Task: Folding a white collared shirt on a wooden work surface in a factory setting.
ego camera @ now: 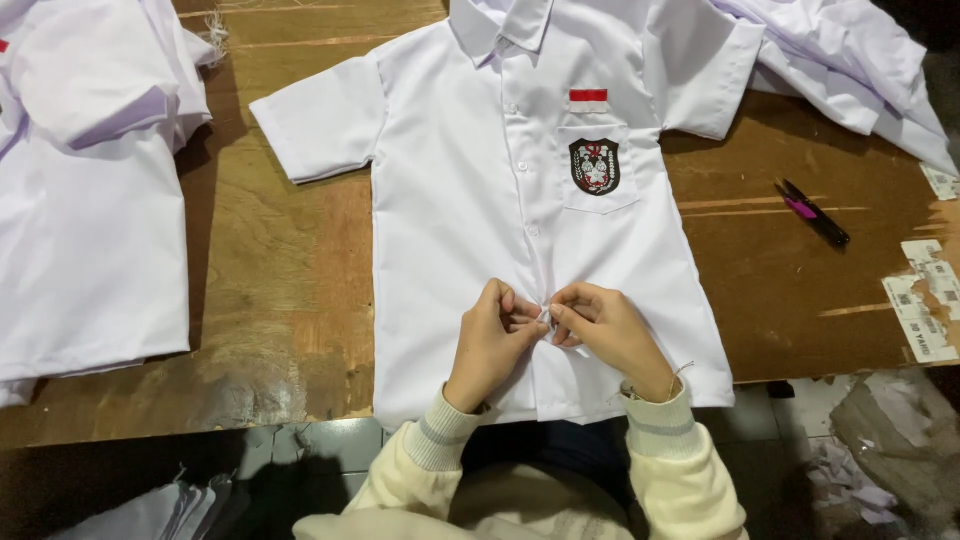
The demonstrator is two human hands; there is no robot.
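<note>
White short-sleeved shirt (470, 230) lies face up on the wooden table (280, 290), collar far from the hands, hem at the near table edge right under the wrists. Long axis = the button placket, running straight away from the hands toward the collar. Both hands sit on that line, low down near the hem. Left hand (490, 345) and right hand (610, 335) meet fingertip to fingertip, each pinching a small fold of placket fabric between thumb and fingers; looks like a button or buttonhole in there, too small to confirm. Neither is nearer: they're symmetric about the placket, left on its left flap, right on its right flap. Unworked placket and its buttons all lie ahead, up the axis. Chest pocket with dark crest badge (595, 166) is ahead and to the right of the right hand. Further right, well apart, small black-and-pink thread snips (812, 212) on bare wood, then paper labels (925, 300) at the table edge. Left of the left hand, well apart, another white shirt (80, 190); more white fabric (850, 60) far ahead-right.
</note>
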